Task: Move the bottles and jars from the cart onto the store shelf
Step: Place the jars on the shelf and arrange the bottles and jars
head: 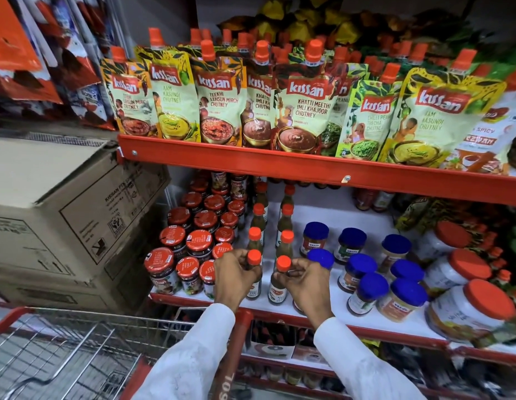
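Here my left hand (pixel 235 274) is wrapped around the neck of one orange-capped sauce bottle (pixel 253 277), and my right hand (pixel 304 280) grips a second bottle (pixel 280 280) the same way. Both bottles stand at the front edge of the white shelf (pixel 323 308), heading two rows of matching bottles that run back under the red rail. Red-lidded jars (pixel 190 249) crowd the left side, touching one another; blue-lidded jars (pixel 363 269) sit to the right. The wire cart (pixel 63 350) is below me, and the part I can see holds nothing. I judge this as the placing step: next I should square each bottle to its row, let go, then check the cart for leftovers.
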Motion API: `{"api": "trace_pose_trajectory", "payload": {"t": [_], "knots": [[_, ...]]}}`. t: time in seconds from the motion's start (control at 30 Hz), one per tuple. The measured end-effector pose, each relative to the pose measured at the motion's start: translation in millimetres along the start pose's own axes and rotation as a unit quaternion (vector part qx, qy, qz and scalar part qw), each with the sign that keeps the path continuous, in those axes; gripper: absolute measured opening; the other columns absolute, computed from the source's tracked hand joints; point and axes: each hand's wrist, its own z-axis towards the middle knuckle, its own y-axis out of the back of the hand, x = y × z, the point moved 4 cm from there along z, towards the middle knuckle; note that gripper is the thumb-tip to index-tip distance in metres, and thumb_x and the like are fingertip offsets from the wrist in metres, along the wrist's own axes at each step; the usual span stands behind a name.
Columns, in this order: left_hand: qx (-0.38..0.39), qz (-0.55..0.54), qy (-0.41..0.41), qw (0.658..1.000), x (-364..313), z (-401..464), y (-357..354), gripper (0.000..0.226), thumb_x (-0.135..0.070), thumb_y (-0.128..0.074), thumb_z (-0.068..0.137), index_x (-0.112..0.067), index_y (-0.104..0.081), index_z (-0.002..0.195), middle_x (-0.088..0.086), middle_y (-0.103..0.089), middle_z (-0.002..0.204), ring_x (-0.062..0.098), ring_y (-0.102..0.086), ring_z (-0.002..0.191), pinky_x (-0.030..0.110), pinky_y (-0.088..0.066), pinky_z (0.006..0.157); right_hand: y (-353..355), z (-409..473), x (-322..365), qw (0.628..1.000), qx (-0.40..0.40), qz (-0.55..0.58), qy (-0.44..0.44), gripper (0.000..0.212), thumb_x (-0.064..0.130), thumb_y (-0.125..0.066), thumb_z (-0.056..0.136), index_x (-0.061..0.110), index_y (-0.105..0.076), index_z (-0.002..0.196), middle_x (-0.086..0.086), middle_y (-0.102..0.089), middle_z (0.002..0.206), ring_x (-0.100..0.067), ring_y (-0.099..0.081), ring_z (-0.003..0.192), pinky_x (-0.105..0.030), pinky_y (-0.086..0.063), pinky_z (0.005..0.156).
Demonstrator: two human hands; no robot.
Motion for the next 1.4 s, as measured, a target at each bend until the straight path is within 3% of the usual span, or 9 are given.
{"api": "trace_pose_trajectory", "payload": {"t": [0.43, 0.67, 0.8, 0.93, 1.03, 1.1, 1.27, 1.33, 1.4], "knots": [[0.004, 0.013, 0.021, 1.0, 1, -5, 4, 0.03, -0.011, -0.086, 0.065, -0.016, -0.077, 0.093, -0.01, -0.073, 0.076, 0.009, -0.071, 0.078, 0.023, -0.054, 0.075, 4, -2, 6, 0.999, 0.048, -0.022, -0.006, 0.032, 0.013, -0.087, 0.068, 0.02, -0.076, 0.097, 0.012, -0.074, 0.081, 0.009, -0.064, 0.062, -0.018, -0.052, 0.067], [-0.075, 0.017, -0.044, 0.996, -27, -30, 9, 0.054, 0.0, -0.073, 0.069, -0.024, -0.066, 0.117, -0.009, -0.067, 0.112, 0.013, -0.062, 0.106, 0.029, -0.053, 0.092, 53, -6, -9, 0.999, 0.028, 0.0, -0.03, 0.041, 0.01, -0.087, 0.07, 0.017, -0.073, 0.108, 0.001, -0.073, 0.087, -0.007, -0.065, 0.069, -0.005, -0.05, 0.058], [-0.117, 0.003, -0.151, 0.982, -65, -59, -13, 0.034, -0.001, -0.068, 0.075, -0.024, -0.069, 0.1, -0.012, -0.059, 0.101, 0.015, -0.059, 0.092, 0.006, -0.042, 0.076, 112, -18, -33, 0.999, -0.019, -0.022, -0.038, 0.036, 0.006, -0.084, 0.073, 0.016, -0.074, 0.106, -0.001, -0.074, 0.085, -0.007, -0.069, 0.073, -0.008, -0.054, 0.065], [-0.049, -0.014, -0.155, 0.987, -81, -74, -67, 0.027, -0.006, -0.062, 0.072, -0.023, -0.07, 0.092, -0.013, -0.062, 0.085, 0.003, -0.06, 0.071, 0.01, -0.044, 0.065, 171, -14, -63, 0.994, -0.061, -0.057, -0.073, 0.037, -0.004, -0.073, 0.077, 0.014, -0.072, 0.108, -0.002, -0.074, 0.093, -0.003, -0.068, 0.076, -0.006, -0.053, 0.064], [0.036, -0.034, -0.087, 0.995, -80, -77, -119, 0.027, -0.001, -0.061, 0.074, -0.019, -0.071, 0.093, -0.006, -0.072, 0.079, -0.001, -0.061, 0.06, 0.011, -0.048, 0.06, 187, -3, -74, 0.994, -0.044, -0.066, -0.072, 0.048, -0.01, -0.066, 0.076, 0.014, -0.066, 0.117, -0.004, -0.07, 0.098, -0.024, -0.071, 0.094, -0.034, -0.06, 0.083], [0.1, -0.018, -0.032, 0.994, -73, -76, -155, 0.024, -0.005, -0.066, 0.076, -0.016, -0.07, 0.096, -0.002, -0.075, 0.085, -0.003, -0.059, 0.054, 0.013, -0.049, 0.062, 189, 4, -76, 0.991, -0.018, -0.11, -0.069, 0.049, -0.011, -0.063, 0.078, 0.007, -0.062, 0.123, -0.012, -0.069, 0.105, -0.028, -0.067, 0.103, -0.037, -0.056, 0.086], [0.151, 0.01, 0.041, 0.988, -65, -81, -203, 0.035, -0.021, -0.08, 0.075, -0.014, -0.07, 0.108, 0.002, -0.075, 0.102, 0.01, -0.069, 0.088, 0.029, -0.058, 0.083, 177, 15, -73, 0.967, 0.088, -0.231, -0.067, 0.018, -0.003, -0.048, 0.087, 0.011, -0.059, 0.09, -0.003, -0.054, 0.072, -0.029, -0.058, 0.083, -0.025, -0.036, 0.055], [0.15, -0.001, 0.042, 0.988, -69, -83, -211, 0.033, -0.019, -0.08, 0.077, -0.014, -0.071, 0.108, -0.001, -0.074, 0.104, 0.0, -0.068, 0.085, 0.027, -0.056, 0.084, 173, 19, -78, 0.963, 0.106, -0.238, -0.062, 0.027, 0.002, -0.05, 0.089, 0.007, -0.06, 0.114, -0.014, -0.065, 0.103, -0.032, -0.061, 0.1, -0.03, -0.05, 0.076], [0.152, -0.014, 0.047, 0.987, -71, -84, -217, 0.027, -0.013, -0.077, 0.08, -0.014, -0.071, 0.106, -0.004, -0.074, 0.103, -0.013, -0.065, 0.069, 0.021, -0.057, 0.078, 173, 18, -79, 0.961, 0.109, -0.246, -0.057, 0.038, 0.002, -0.052, 0.089, 0.005, -0.055, 0.127, -0.018, -0.061, 0.122, -0.036, -0.058, 0.113, -0.037, -0.048, 0.092]]}}
